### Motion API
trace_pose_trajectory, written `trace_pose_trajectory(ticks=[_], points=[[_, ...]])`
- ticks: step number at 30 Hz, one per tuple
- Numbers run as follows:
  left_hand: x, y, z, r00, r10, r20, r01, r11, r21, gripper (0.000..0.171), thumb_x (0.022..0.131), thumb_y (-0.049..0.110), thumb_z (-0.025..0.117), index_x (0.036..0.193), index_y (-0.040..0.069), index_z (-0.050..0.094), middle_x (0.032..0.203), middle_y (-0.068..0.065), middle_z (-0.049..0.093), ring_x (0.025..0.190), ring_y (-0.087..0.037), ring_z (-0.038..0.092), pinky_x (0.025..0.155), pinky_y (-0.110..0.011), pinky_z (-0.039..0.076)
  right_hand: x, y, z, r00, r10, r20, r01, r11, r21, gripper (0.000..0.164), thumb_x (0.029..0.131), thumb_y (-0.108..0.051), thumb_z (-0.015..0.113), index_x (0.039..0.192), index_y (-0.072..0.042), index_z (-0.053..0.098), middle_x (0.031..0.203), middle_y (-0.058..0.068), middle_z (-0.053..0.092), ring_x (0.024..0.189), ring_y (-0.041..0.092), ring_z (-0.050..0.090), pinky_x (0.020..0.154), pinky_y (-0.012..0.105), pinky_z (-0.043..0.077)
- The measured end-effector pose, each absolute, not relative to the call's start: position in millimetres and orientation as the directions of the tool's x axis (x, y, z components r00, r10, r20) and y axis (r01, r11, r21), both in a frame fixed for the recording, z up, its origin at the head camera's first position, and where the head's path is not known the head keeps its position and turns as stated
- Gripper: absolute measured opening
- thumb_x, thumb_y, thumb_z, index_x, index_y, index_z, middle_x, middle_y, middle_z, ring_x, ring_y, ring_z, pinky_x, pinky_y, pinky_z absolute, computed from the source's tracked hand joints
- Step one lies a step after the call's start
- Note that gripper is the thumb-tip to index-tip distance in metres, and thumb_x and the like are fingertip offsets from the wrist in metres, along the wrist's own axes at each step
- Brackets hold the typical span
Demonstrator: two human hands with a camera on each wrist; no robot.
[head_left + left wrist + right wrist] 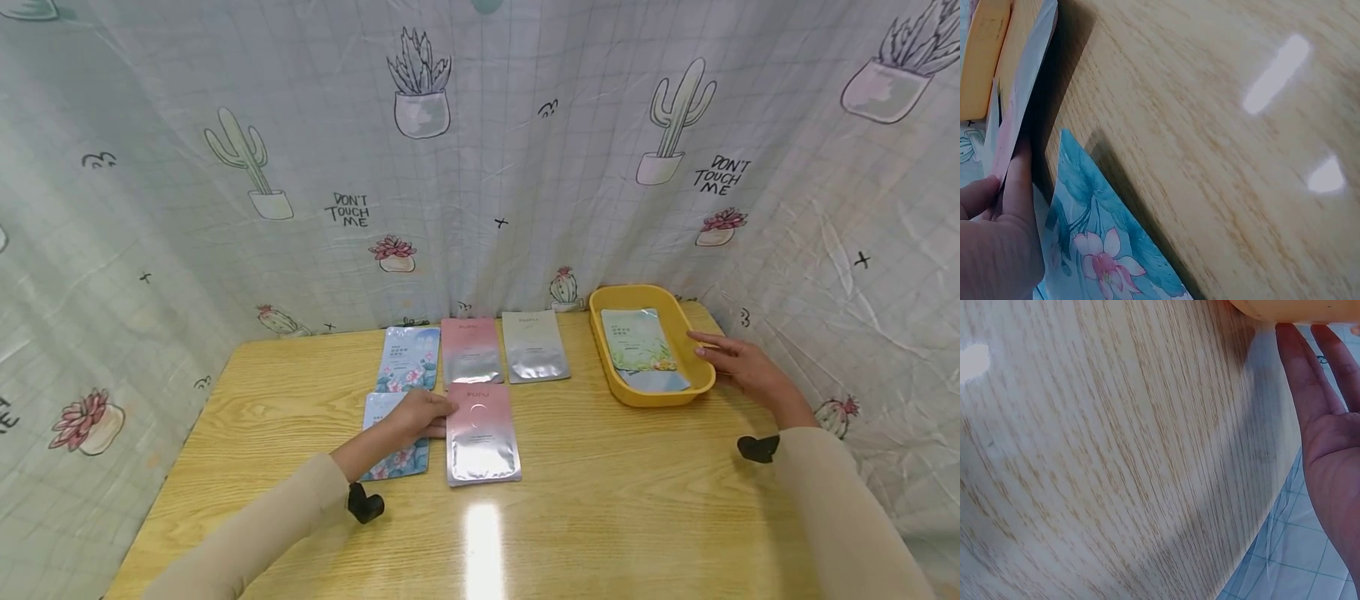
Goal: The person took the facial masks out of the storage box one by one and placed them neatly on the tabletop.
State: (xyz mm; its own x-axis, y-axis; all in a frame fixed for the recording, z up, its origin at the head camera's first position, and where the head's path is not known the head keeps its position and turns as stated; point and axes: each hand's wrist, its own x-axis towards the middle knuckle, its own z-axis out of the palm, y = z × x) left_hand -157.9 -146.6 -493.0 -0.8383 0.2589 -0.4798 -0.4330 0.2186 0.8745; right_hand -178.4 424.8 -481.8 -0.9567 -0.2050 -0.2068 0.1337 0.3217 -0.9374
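Head view: A person in beige sleeves [277, 521] works at a wood-grain worktop [600, 517] before a cactus-print curtain [480, 167]. The left hand [414, 418] grips the left edge of the front pink packet [480, 433], near the middle of the worktop, its lower part shiny silver. Beneath the left hand is the front blue packet [408, 462], printed with flowers. Behind, from left to right, lie the rear blue packet [408, 354], the rear pink packet [470, 350] and a cream-and-silver packet [535, 346]. Farther right, a yellow basket [660, 400] contains a green packet [640, 337] with a paler piece [656, 381] showing under it. The right hand [742, 367] touches the basket's right side.

Left wrist view: The left fingers [1017, 187] and thumb pinch the front pink packet, seen nearly edge-on and tilted up from the worktop. A blue packet with a pink flower is just beside.

Right wrist view: The right fingers [1297, 375] are extended, not clenched, their tips against the yellow basket.
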Motion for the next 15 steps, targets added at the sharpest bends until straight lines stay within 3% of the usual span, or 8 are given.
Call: trace_pose_trajectory(ticks=[4,8,10,12,15], points=[[-156.6,-149.5,-491.7,-0.84,0.259,-0.476,-0.432,0.211,0.877,0.03,0.101,0.006,0.062,0.121,-0.016,0.065,0.092,-0.019,0.075,0.076,-0.018,0.073,0.072,-0.032,0.062,-179.2,424.8,-483.0,-0.958,-0.211,-0.192,0.119,0.319,-0.94,0.061,0.107,-0.034,0.053,0.159,-0.011,0.033,0.157,0.009,0.034,0.11,-0.011,0.058,0.088,0.02,0.055],[-155.9,-152.2,-489.6,-0.857,0.25,-0.45,-0.393,0.246,0.886,0.024,0.098,0.003,0.067,0.115,-0.014,0.068,0.093,-0.02,0.074,0.077,-0.019,0.074,0.073,-0.034,0.062,-179.5,424.7,-482.6,-0.958,-0.205,-0.2,0.124,0.332,-0.935,0.062,0.107,-0.036,0.053,0.16,-0.011,0.033,0.16,0.012,0.03,0.108,-0.013,0.057,0.088,0.019,0.055],[-157.1,-152.1,-488.3,-0.874,0.233,-0.427,-0.358,0.288,0.888,0.018,0.095,0.002,0.07,0.108,-0.011,0.072,0.091,-0.018,0.074,0.076,-0.019,0.074,0.072,-0.034,0.062,-179.5,424.9,-482.1,-0.958,-0.204,-0.201,0.124,0.338,-0.933,0.063,0.107,-0.037,0.053,0.16,-0.01,0.032,0.161,0.015,0.028,0.108,-0.013,0.057,0.088,0.018,0.055],[-158.8,-150.9,-486.4,-0.888,0.216,-0.405,-0.323,0.333,0.886,0.01,0.095,0.002,0.071,0.09,-0.007,0.071,0.087,-0.016,0.072,0.076,-0.02,0.073,0.071,-0.034,0.062,-179.6,425.2,-481.9,-0.958,-0.203,-0.204,0.127,0.339,-0.932,0.063,0.106,-0.037,0.053,0.16,-0.01,0.032,0.161,0.014,0.029,0.108,-0.014,0.057,0.088,0.018,0.054],[-161.0,-148.6,-484.3,-0.909,0.208,-0.36,-0.26,0.39,0.883,0.025,0.095,0.002,0.07,0.072,0.0,0.06,0.084,-0.017,0.071,0.075,-0.022,0.073,0.069,-0.036,0.062,-179.6,425.0,-482.0,-0.957,-0.208,-0.202,0.126,0.331,-0.935,0.062,0.107,-0.036,0.053,0.16,-0.011,0.032,0.16,0.011,0.031,0.109,-0.014,0.057,0.088,0.018,0.054]])
